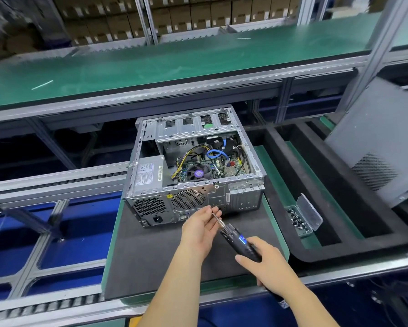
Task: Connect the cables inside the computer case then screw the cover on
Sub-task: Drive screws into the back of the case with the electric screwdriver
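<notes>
Head view: left hand (201, 226) pinches bit, right hand (268, 263) grips screwdriver (239, 241); case (193, 166) on dark mat (151, 251), green conveyor (151, 64) behind.

Green-topped bench (174, 64), stacked cartons (186, 17)

I see the open computer case (193, 171) lying on a dark mat (151, 251), its cover off and blue and yellow cables showing inside. My right hand (266, 265) grips the black electric screwdriver (239, 239), bit pointed toward the case's rear panel. My left hand (201, 228) pinches the bit near its tip. The grey side cover (375, 142) leans at the right, well apart. A clear screw box (303, 217) sits open near it.
</notes>
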Available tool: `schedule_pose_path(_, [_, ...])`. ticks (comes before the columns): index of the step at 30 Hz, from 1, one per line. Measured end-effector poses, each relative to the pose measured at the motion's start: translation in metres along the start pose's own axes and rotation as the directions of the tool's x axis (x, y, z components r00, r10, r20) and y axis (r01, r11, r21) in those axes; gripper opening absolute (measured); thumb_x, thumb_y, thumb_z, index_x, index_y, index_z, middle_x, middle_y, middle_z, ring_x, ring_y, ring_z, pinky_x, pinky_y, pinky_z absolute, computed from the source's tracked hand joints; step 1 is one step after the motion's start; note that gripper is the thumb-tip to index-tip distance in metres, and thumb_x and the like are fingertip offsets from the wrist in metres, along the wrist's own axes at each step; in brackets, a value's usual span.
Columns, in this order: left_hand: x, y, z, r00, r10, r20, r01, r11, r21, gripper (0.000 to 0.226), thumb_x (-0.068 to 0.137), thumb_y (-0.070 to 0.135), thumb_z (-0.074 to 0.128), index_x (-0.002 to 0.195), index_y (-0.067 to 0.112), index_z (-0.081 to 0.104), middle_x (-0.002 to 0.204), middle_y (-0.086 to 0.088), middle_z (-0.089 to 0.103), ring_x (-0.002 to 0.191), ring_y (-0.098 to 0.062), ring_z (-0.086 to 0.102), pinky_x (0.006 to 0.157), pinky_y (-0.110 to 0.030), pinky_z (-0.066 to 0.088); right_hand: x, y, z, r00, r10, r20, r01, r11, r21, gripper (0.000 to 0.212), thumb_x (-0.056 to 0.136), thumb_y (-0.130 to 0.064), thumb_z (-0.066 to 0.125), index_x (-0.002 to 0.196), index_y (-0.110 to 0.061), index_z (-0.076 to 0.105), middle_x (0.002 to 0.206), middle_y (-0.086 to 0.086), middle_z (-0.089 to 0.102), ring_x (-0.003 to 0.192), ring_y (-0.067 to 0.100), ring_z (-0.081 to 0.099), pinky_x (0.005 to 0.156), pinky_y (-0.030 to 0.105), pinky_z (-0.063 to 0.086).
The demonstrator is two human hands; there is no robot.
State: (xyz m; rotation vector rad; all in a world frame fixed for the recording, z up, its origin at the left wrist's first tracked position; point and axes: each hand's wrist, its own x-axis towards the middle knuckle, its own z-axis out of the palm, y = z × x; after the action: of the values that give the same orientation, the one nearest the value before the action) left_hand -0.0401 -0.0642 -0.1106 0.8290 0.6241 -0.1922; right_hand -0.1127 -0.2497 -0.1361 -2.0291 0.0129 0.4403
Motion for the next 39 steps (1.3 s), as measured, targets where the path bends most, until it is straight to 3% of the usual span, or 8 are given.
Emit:
schedule_pose_path(6, [0.003,-0.002,-0.008,0.997,0.069,-0.045,-0.063,0.991,0.118,0.017,0.098,-0.007,0.049,0.105,0.001,0.062,0.088,-0.013,0.074,0.082,-0.024,0.071,0.076,-0.036,0.055,0.0,0.001,0.002,0.999,0.028,0.043,-0.029,0.999,0.023,0.03,0.077,-0.054,0.069,0.102,-0.042,0.059,0.075,-0.004,0.065,0.042,0.02,0.052,0.046,0.034,0.05])
schedule_pose_path(16, [0.003,-0.003,-0.008,0.98,0.177,-0.092,-0.158,0.97,0.184,0.015,0.098,-0.005,0.051,0.106,0.002,0.061,0.089,-0.013,0.073,0.079,-0.021,0.07,0.077,-0.035,0.057,0.001,-0.009,0.014,0.996,0.072,0.043,-0.073,0.997,0.033,0.033,0.076,-0.059,0.066,0.099,-0.039,0.057,0.079,0.003,0.064,0.041,0.021,0.054,0.042,0.028,0.046])
schedule_pose_path(21, [0.005,0.003,-0.005,0.997,0.062,-0.055,-0.059,0.997,0.054,0.017,0.101,-0.003,0.047,0.115,0.001,0.057,0.098,-0.014,0.071,0.086,-0.023,0.07,0.074,-0.034,0.053,0.003,-0.02,0.018,0.989,0.106,0.106,-0.121,0.98,0.155,0.02,0.087,-0.047,0.067,0.096,-0.032,0.058,0.07,0.002,0.064,0.044,0.023,0.056,0.044,0.031,0.05])
schedule_pose_path(26, [0.014,0.006,-0.001,0.999,-0.037,-0.02,0.037,0.999,-0.005,0.015,0.103,-0.003,0.04,0.113,-0.003,0.052,0.102,-0.013,0.066,0.086,-0.023,0.064,0.071,-0.03,0.05,0.001,-0.027,0.032,0.968,0.169,0.186,-0.221,0.923,0.316,0.029,0.082,-0.041,0.074,0.103,-0.029,0.057,0.079,0.007,0.066,0.051,0.026,0.059,0.048,0.033,0.051])
schedule_pose_path(30, [0.023,0.006,-0.001,0.991,-0.119,-0.066,0.122,0.991,0.048,0.016,0.103,0.001,0.041,0.1,0.004,0.056,0.097,-0.003,0.069,0.093,-0.021,0.065,0.065,-0.03,0.047,0.003,-0.032,0.047,0.96,0.179,0.214,-0.247,0.904,0.348,0.052,0.069,-0.036,0.085,0.112,-0.03,0.056,0.098,0.013,0.062,0.057,0.023,0.064,0.054,0.033,0.055])
schedule_pose_path(35, [0.029,0.004,0.0,0.982,-0.171,-0.075,0.174,0.984,0.039,0.016,0.103,0.008,0.047,0.094,0.01,0.06,0.106,-0.001,0.069,0.087,-0.019,0.066,0.065,-0.029,0.046,0.004,-0.034,0.054,0.961,0.181,0.207,-0.249,0.893,0.374,0.055,0.067,-0.025,0.086,0.112,-0.031,0.055,0.107,0.015,0.06,0.057,0.02,0.065,0.054,0.032,0.056])
schedule_pose_path(39, [0.028,0.003,-0.001,0.986,-0.142,-0.082,0.152,0.981,0.124,0.016,0.103,0.011,0.047,0.11,0.009,0.062,0.103,0.001,0.071,0.079,-0.015,0.066,0.057,-0.026,0.048,0.002,-0.034,0.057,0.968,0.174,0.181,-0.231,0.899,0.371,0.051,0.07,-0.022,0.085,0.11,-0.033,0.055,0.106,0.014,0.058,0.058,0.019,0.062,0.053,0.032,0.056])
